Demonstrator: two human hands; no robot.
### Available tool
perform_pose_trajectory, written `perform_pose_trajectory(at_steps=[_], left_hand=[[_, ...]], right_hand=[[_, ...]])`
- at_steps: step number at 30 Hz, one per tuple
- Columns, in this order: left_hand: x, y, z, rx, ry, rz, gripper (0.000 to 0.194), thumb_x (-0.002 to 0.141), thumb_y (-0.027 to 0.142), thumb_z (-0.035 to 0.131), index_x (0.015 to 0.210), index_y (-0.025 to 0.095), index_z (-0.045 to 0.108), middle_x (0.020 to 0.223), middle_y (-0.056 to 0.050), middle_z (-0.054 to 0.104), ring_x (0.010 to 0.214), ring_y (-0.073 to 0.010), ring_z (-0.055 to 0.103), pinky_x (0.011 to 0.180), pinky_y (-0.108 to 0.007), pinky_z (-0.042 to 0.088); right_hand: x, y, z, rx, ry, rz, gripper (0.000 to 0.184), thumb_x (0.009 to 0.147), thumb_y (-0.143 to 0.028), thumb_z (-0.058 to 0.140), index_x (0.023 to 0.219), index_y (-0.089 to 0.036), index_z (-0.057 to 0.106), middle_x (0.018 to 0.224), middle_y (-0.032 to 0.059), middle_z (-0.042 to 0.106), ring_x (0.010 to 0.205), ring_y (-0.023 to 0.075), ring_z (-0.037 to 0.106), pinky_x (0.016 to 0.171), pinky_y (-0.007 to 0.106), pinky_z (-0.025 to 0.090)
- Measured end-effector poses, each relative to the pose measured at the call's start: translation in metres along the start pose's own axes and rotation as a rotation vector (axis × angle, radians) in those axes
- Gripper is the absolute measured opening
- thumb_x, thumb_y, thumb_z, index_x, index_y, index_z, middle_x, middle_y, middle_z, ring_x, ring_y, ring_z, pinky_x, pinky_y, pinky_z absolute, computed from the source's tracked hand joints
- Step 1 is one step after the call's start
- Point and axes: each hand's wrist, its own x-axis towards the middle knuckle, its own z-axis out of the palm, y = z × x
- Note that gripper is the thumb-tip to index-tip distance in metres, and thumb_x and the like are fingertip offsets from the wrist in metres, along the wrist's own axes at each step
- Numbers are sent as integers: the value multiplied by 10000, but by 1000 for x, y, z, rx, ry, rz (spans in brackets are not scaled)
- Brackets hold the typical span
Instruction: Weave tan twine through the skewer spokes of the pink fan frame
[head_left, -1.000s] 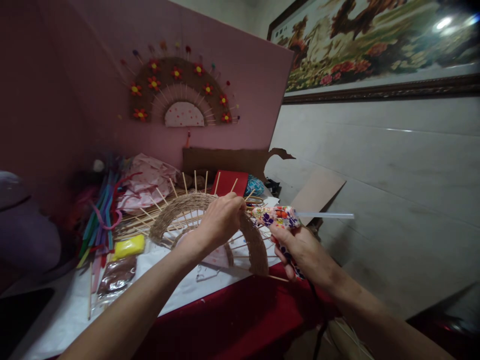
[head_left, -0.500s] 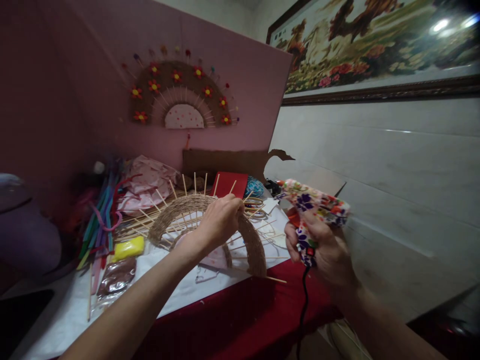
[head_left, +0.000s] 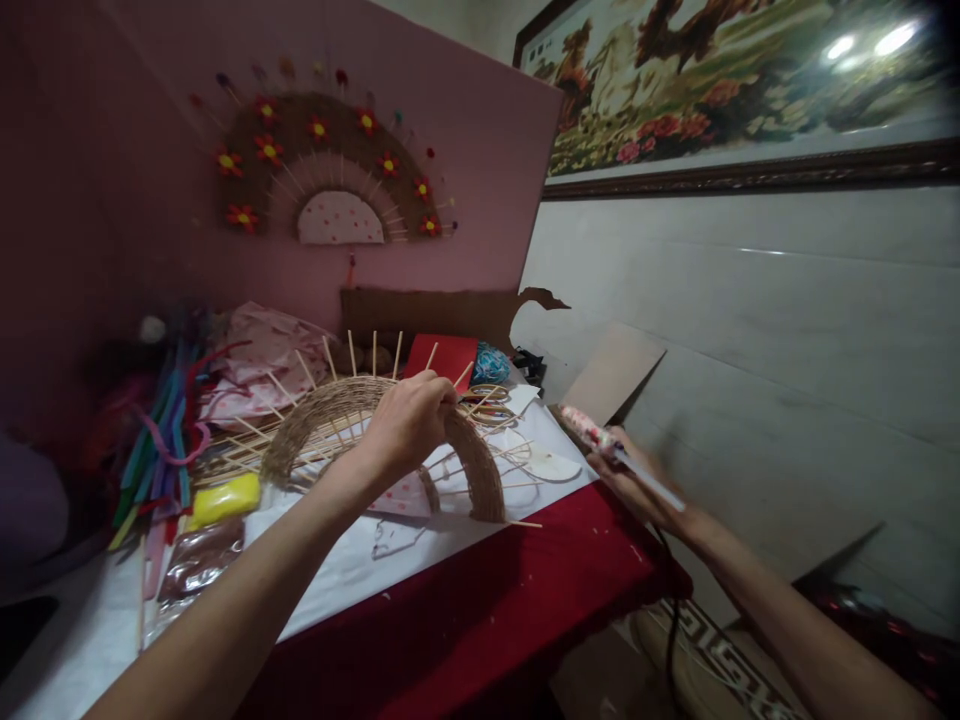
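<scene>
My left hand (head_left: 417,420) is closed on the top right of a half-round fan frame (head_left: 486,470), woven from brown twine over thin wooden sticks, and holds it upright. A spotted pink half-disc (head_left: 405,496) sits at the frame's inner base, partly behind my forearm. Off to the right, my right hand (head_left: 630,478) grips a hot glue gun (head_left: 589,428) wrapped in flowered cloth. A pale glue stick (head_left: 651,480) sticks out of its back, and a black cord (head_left: 673,640) hangs below. The gun is low by the table's right edge; its grip is hidden.
Pipe cleaners (head_left: 161,440), a yellow clay pack (head_left: 225,500) and a brown pack (head_left: 199,560) lie at left. Red card (head_left: 441,360), blue yarn (head_left: 491,362) and scissors (head_left: 487,395) are behind the frame. A finished flowered fan (head_left: 319,160) hangs on the pink board.
My right hand has lowered the glue gun and turned it sideways, down to the table's right edge. My left hand keeps its hold on the fan frame. The view has shifted slightly right.
</scene>
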Motion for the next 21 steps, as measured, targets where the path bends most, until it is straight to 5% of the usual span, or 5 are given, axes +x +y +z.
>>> perform_pose_trajectory(at_steps=[5, 13, 18, 21], left_hand=[[0, -2, 1, 1, 12, 6, 159, 766, 116, 479, 753, 161, 630, 785, -46, 609, 721, -148, 551, 684, -274, 414], [1, 1, -1, 6, -4, -4, 167, 771, 116, 471, 751, 156, 632, 793, -54, 621, 709, -147, 544, 664, -275, 414], [0, 0, 0, 5, -12, -4, 157, 778, 134, 480, 766, 158, 635, 802, -55, 618, 705, -146, 542, 666, -280, 415], [0, -1, 0, 7, -9, -2, 158, 784, 139, 477, 764, 158, 633, 801, -55, 618, 715, -149, 545, 668, -281, 415]], right_hand=[[-4, 22, -1, -95, -191, -167, 277, 740, -317, 535, 986, -192, 527, 955, 50, 619, 840, 205, 572, 742, 306, 436], [0, 21, 10, -316, -346, -236, 343, 747, -140, 437, 1076, -162, 533, 1043, 110, 589, 934, 216, 543, 824, 333, 411], [7, 13, 4, -436, -384, -292, 515, 706, -201, 541, 1215, -139, 498, 1136, 136, 571, 1038, 252, 511, 902, 356, 379], [19, 0, -1, -466, -267, -285, 395, 761, -243, 497, 1134, -136, 565, 1135, 133, 582, 1031, 243, 524, 884, 346, 384]])
